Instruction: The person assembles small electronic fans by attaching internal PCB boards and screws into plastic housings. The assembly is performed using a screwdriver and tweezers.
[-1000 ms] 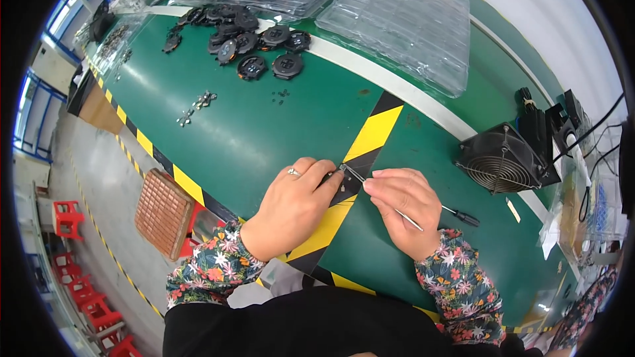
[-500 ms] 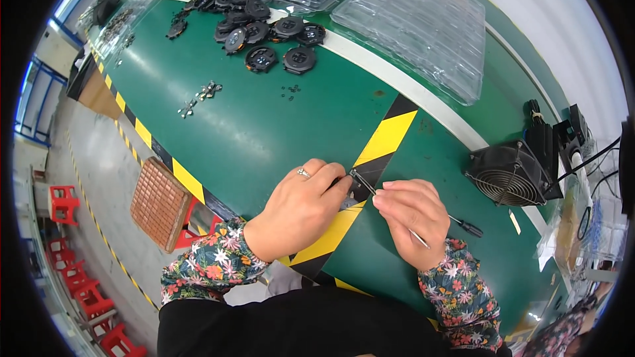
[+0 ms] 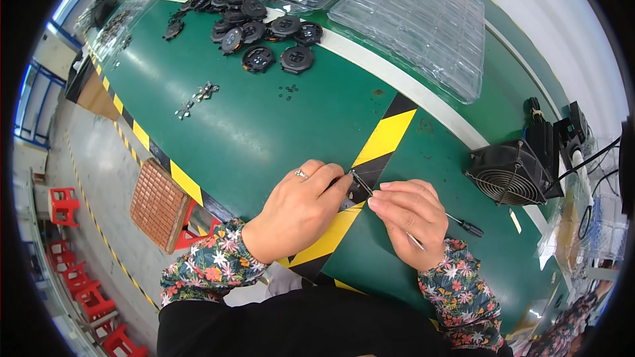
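Note:
My left hand (image 3: 299, 208), with a ring on one finger, is closed in a pinch around a small dark part that its fingers mostly hide. Between the fingers and thumb of my right hand (image 3: 411, 219) are thin metal tweezers (image 3: 362, 184). Their tips meet my left fingertips, and the rear end sticks out below my right palm. Both hands are over the yellow and black tape (image 3: 385, 137) on the green table. What the tweezer tips touch is too small to make out.
Beyond my hands lie a pile of round black watch-like housings (image 3: 253, 32), small metal parts (image 3: 206, 90) and tiny black pieces (image 3: 289, 91). Clear plastic trays (image 3: 417, 26) stand at the back. To the right are a black fan (image 3: 506, 175) and a screwdriver (image 3: 471, 227).
My right hand has shifted very slightly left, toward my left hand. The grip of both hands looks the same.

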### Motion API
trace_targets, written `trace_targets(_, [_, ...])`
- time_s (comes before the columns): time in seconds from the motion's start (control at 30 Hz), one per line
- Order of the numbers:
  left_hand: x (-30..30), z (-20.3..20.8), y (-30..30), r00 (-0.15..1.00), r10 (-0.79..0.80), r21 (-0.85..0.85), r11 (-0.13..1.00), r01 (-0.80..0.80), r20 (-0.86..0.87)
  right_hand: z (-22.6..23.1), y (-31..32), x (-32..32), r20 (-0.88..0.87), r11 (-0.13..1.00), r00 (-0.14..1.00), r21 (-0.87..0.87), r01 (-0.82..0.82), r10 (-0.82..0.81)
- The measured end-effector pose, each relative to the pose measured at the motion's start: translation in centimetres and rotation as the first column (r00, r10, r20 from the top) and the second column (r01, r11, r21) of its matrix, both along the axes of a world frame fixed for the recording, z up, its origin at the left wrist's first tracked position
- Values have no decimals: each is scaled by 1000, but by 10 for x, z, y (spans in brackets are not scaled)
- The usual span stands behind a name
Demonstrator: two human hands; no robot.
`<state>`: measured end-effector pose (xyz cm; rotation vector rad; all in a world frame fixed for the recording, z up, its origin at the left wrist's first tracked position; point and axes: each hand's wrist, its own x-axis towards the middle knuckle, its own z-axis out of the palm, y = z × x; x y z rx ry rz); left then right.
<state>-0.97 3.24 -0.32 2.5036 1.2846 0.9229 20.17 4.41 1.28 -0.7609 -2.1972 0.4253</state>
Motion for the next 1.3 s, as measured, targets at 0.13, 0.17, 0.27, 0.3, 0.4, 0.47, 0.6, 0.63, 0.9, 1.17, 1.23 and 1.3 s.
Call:
trace_targets(0.13, [1, 0, 0, 1000, -1, -7, 1000, 1, -18, -1, 0, 0, -2, 1000, 1000, -1, 4, -4])
trace_targets(0.17, [1, 0, 0, 999, 1, -9, 1000, -2, -35, -1, 0, 0, -5, 1000, 1000, -1, 3, -3])
trace_targets(0.27, [1, 1, -1, 998, 4, -3, 1000, -4, -67, -1, 0, 0, -8, 1000, 1000, 0, 6, -6])
trace_targets(0.3, [1, 1, -1, 997, 7, 4, 1000, -7, -82, -1, -1, 0, -8, 1000, 1000, -1, 8, -8])
trace_targets(0.4, [2, 1, -1, 993, 13, 12, 1000, -12, -117, -2, 0, 0, -14, 1000, 1000, -2, 11, -11])
trace_targets(0.47, [1, 2, -2, 991, 14, 19, 1000, -12, -130, -2, 1, 0, -17, 1000, 1000, -5, 15, -15])
trace_targets(0.6, [1, 8, 1, 981, 2, 62, 998, 10, -194, -4, 2, 0, -66, 998, 997, -56, 29, -33])
trace_targets(0.63, [0, 10, 2, 981, 2, 62, 998, 11, -195, -5, 2, 0, -67, 998, 997, -56, 29, -33])
trace_targets(0.9, [-15, 11, 20, 944, -209, 84, 968, 237, -255, -1, 0, 5, 86, 997, 996, 74, -5, -2])
trace_targets(1.17, [-17, 9, 25, 960, -241, 51, 967, 250, -141, -5, -3, 7, 70, 999, 997, 32, -24, 22])
trace_targets(1.23, [-17, 10, 25, 962, -239, 22, 969, 244, -134, -5, -1, 8, 3, 999, 1000, -48, -2, 2])
trace_targets(1.3, [-17, 10, 25, 962, -241, 1, 970, 243, -130, -4, 0, 9, -50, 993, 999, -116, 14, -20])
